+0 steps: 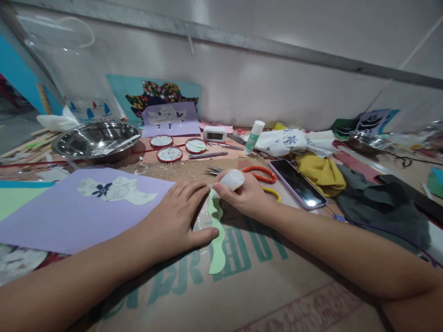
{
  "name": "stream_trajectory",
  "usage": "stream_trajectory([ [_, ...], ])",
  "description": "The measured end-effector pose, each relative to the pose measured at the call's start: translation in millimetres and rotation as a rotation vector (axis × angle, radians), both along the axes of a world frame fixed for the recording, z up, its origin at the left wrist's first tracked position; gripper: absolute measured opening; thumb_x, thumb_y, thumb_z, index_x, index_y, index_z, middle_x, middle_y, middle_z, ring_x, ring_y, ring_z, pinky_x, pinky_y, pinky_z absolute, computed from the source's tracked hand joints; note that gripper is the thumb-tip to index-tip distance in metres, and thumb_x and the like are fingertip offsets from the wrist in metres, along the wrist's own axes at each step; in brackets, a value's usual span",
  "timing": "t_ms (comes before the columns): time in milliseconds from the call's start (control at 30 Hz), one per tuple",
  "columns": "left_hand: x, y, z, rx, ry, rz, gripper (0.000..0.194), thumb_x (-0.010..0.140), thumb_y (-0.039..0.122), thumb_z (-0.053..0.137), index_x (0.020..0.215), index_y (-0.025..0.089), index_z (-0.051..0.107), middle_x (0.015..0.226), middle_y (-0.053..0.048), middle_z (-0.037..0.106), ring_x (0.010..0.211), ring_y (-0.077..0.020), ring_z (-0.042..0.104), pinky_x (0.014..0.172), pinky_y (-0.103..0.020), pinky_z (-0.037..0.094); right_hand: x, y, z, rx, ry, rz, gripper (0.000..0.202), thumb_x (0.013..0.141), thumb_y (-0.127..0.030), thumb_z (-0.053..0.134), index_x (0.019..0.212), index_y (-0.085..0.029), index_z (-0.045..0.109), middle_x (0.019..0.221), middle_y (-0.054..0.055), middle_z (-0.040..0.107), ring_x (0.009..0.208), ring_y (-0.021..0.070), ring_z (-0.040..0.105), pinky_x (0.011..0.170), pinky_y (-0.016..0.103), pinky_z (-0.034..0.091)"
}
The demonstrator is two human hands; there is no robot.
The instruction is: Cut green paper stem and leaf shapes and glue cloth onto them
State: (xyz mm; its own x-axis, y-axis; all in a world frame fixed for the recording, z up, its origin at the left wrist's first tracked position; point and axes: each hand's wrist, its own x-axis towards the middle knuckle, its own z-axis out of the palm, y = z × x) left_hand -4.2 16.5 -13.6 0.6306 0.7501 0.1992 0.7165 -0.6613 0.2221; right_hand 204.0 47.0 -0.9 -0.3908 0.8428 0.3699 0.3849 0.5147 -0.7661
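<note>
A wavy strip of light green paper (pixel 217 249) lies lengthwise on the printed cardboard in front of me. My left hand (pixel 183 207) rests flat at its left side, thumb on the strip and fingertips near its far end. My right hand (pixel 247 196) is closed around a white squeeze bottle (pixel 232 179), tipped over the strip's far end; its nozzle is hidden by my fingers. Just beyond the right hand lie red-handled scissors (pixel 260 174) and a yellow handle (pixel 272 193), partly covered by the hand.
At left lies a purple sheet (pixel 114 221) with a white patterned cutout (pixel 121 190). Behind stand a steel bowl (pixel 95 140), red-rimmed lids (pixel 169 154), a small digital clock (pixel 214 134) and a glue stick (pixel 254 138). A phone (pixel 297 183) and fabric pieces (pixel 320 174) lie right.
</note>
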Motion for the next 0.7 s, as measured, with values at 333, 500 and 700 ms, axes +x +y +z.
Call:
stream_trajectory([
  [333,0.2,-0.2,2.4,-0.008,0.009,-0.005,0.075,0.083,0.060,0.062,0.141,0.013,0.052,0.148,-0.019,0.050,0.133,-0.0388,0.046,0.112,-0.056,0.036,2.1,-2.8,1.3,-0.012,0.002,0.015,0.029,0.089,-0.044,0.062,0.074,-0.018,0.058,0.062,-0.002,0.055,0.057,0.0119,0.050,0.053,0.023,0.038],
  [500,1.4,-0.9,3.6,-0.017,0.001,0.002,0.074,0.083,0.058,0.063,0.141,0.014,0.052,0.148,-0.017,0.051,0.133,-0.0369,0.046,0.113,-0.055,0.036,0.4,0.6,0.6,0.015,0.013,-0.016,0.027,0.089,-0.042,0.063,0.076,-0.019,0.059,0.067,-0.001,0.060,0.062,0.0130,0.054,0.058,0.024,0.041],
  [700,0.0,-0.4,2.3,-0.005,-0.001,-0.009,0.074,0.084,0.059,0.063,0.142,0.014,0.051,0.147,-0.017,0.051,0.132,-0.0385,0.046,0.112,-0.055,0.037,0.7,-2.5,1.5,-0.019,0.042,0.044,0.027,0.088,-0.041,0.063,0.074,-0.018,0.059,0.063,-0.002,0.058,0.057,0.0113,0.052,0.055,0.023,0.040],
])
